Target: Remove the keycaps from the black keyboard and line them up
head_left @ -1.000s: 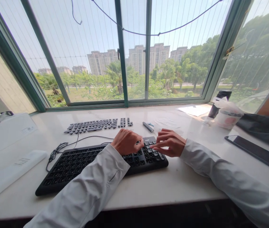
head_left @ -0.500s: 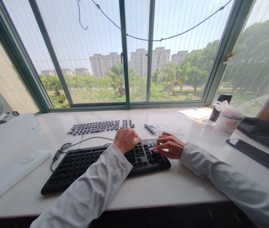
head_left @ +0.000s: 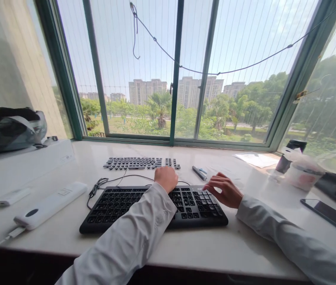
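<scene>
Black keyboard (head_left: 119,206) on near middle of counter (head_left: 197,249). Right hand (head_left: 226,191) at far part of number pad (head_left: 208,204), fingers bent, apart. Left hand (head_left: 166,178) curled over keyboard's far side; grip hidden, cannot tell. Loose keycaps (head_left: 134,162) in rows beyond; grey pen-like tool (head_left: 199,173) right of them; phone (head_left: 331,217) at right.

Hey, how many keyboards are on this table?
1: the black keyboard, in front of the person, with the left sleeve crossing over it and hiding part. The keyboard-shaped layout beyond it looks like loose keycaps, so I don't count that.
</scene>
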A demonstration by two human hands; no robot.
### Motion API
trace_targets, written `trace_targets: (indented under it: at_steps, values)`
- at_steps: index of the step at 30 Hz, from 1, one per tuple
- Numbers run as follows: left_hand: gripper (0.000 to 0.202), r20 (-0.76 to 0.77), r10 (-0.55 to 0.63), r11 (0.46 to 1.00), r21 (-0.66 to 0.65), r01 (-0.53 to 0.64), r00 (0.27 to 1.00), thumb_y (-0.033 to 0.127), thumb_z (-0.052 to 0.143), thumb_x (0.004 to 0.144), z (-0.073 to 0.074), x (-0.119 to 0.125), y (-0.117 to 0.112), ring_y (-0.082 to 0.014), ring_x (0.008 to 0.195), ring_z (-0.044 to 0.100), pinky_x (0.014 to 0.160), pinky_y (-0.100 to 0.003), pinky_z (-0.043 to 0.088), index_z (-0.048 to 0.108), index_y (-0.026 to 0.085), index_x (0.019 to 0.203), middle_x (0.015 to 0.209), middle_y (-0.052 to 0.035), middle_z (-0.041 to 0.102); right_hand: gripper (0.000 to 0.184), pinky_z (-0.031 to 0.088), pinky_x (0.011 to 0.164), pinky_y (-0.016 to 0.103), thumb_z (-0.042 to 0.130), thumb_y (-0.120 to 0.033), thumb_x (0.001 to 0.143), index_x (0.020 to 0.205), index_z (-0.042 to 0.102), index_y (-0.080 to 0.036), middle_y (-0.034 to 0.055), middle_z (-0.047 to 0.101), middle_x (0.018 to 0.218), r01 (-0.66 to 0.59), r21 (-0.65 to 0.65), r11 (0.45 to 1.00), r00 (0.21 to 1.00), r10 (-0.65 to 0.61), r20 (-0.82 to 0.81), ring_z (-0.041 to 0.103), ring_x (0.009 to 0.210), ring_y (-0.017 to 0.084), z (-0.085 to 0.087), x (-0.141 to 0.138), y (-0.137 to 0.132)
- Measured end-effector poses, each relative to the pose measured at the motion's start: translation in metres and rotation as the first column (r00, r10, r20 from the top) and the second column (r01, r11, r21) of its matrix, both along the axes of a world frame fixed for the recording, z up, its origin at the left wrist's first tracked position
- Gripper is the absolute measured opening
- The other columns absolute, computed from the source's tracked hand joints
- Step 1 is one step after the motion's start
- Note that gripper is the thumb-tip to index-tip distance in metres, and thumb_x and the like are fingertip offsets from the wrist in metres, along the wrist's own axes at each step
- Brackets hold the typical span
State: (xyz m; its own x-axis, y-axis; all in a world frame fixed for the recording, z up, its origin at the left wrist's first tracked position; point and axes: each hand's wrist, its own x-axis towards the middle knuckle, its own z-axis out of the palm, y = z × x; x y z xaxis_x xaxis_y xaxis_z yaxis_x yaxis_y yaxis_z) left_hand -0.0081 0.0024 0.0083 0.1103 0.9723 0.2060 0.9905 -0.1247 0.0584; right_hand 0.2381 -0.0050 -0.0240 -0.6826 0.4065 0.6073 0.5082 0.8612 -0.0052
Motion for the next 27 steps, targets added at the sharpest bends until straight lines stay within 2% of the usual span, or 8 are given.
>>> trace_targets:
  at_steps: [4, 6, 10, 13, 17, 22, 27]
  values:
    - [0.037, 0.006, -0.044, 0.995, 0.094, 0.044, 0.999, 0.033, 0.045, 0.09, -0.004, 0.003, 0.001, -0.0297, 0.096, 0.067, 0.083, -0.04, 0.051, 0.074, 0.012, 0.098, 0.097, -0.0167, 0.072, 0.041, 0.035, 0.079, 0.032, 0.043, -0.042, 0.099, 0.081, 0.073, -0.021, 0.0051, 0.07, 0.073, 0.232, -0.031, 0.972, 0.97, -0.229, 0.086, 0.062, 0.072, 0.015, 0.01, -0.017, 0.04]
    - [0.036, 0.011, -0.05, 0.992, 0.116, 0.048, 0.999, 0.033, 0.046, 0.09, -0.007, 0.003, 0.002, -0.0291, 0.093, 0.068, 0.08, -0.039, 0.052, 0.074, 0.012, 0.097, 0.096, -0.0164, 0.072, 0.042, 0.037, 0.083, 0.032, 0.044, -0.048, 0.097, 0.084, 0.075, -0.023, 0.0043, 0.072, 0.078, 0.394, -0.109, 0.913, 0.907, -0.367, 0.204, 0.064, 0.076, 0.016, 0.017, -0.03, 0.068]
    - [0.034, 0.022, -0.035, 0.991, 0.133, 0.031, 0.999, 0.03, 0.047, 0.089, -0.01, 0.001, 0.005, -0.029, 0.092, 0.069, 0.079, -0.039, 0.052, 0.074, 0.011, 0.094, 0.094, -0.0166, 0.072, 0.033, 0.041, 0.074, 0.03, 0.054, -0.049, 0.09, 0.092, 0.076, -0.024, 0.0044, 0.073, 0.083, 0.519, -0.185, 0.835, 0.844, -0.465, 0.266, 0.065, 0.078, 0.019, 0.028, -0.055, 0.128]
    - [0.032, 0.03, -0.017, 0.99, 0.139, 0.013, 0.999, 0.028, 0.048, 0.088, -0.01, 0.0, 0.006, -0.0296, 0.091, 0.069, 0.079, -0.039, 0.052, 0.074, 0.01, 0.093, 0.093, -0.0174, 0.072, 0.03, 0.046, 0.077, 0.03, 0.061, -0.049, 0.087, 0.094, 0.075, -0.023, 0.0053, 0.073, 0.092, 0.578, -0.258, 0.774, 0.805, -0.489, 0.335, 0.065, 0.086, 0.02, 0.029, -0.069, 0.167]
    - [0.032, 0.036, -0.018, 0.99, 0.144, 0.013, 0.999, 0.029, 0.048, 0.089, -0.011, 0.0, 0.006, -0.0289, 0.091, 0.069, 0.078, -0.038, 0.052, 0.073, 0.01, 0.093, 0.093, -0.0173, 0.072, 0.03, 0.051, 0.087, 0.038, 0.056, -0.043, 0.094, 0.109, 0.065, -0.018, 0.0074, 0.065, 0.112, 0.618, -0.364, 0.697, 0.774, -0.459, 0.437, 0.063, 0.097, 0.019, 0.021, -0.082, 0.2]
    - [0.032, 0.043, -0.029, 0.992, 0.128, 0.023, 0.999, 0.03, 0.048, 0.091, -0.011, 0.001, 0.006, -0.0273, 0.093, 0.068, 0.081, -0.037, 0.051, 0.073, 0.011, 0.098, 0.094, -0.0176, 0.071, 0.029, 0.053, 0.088, 0.039, 0.055, -0.037, 0.095, 0.117, 0.061, -0.019, 0.0081, 0.06, 0.121, 0.647, -0.442, 0.621, 0.751, -0.421, 0.508, 0.061, 0.102, 0.02, 0.007, -0.091, 0.218]
    - [0.033, 0.054, -0.034, 0.993, 0.113, 0.027, 0.998, 0.03, 0.048, 0.092, -0.008, 0.001, 0.004, -0.0266, 0.096, 0.066, 0.085, -0.037, 0.051, 0.073, 0.012, 0.103, 0.096, -0.0178, 0.07, 0.029, 0.053, 0.088, 0.039, 0.056, -0.036, 0.094, 0.117, 0.06, -0.019, 0.0081, 0.06, 0.122, 0.652, -0.47, 0.595, 0.749, -0.41, 0.52, 0.061, 0.103, 0.02, 0.0, -0.092, 0.225]
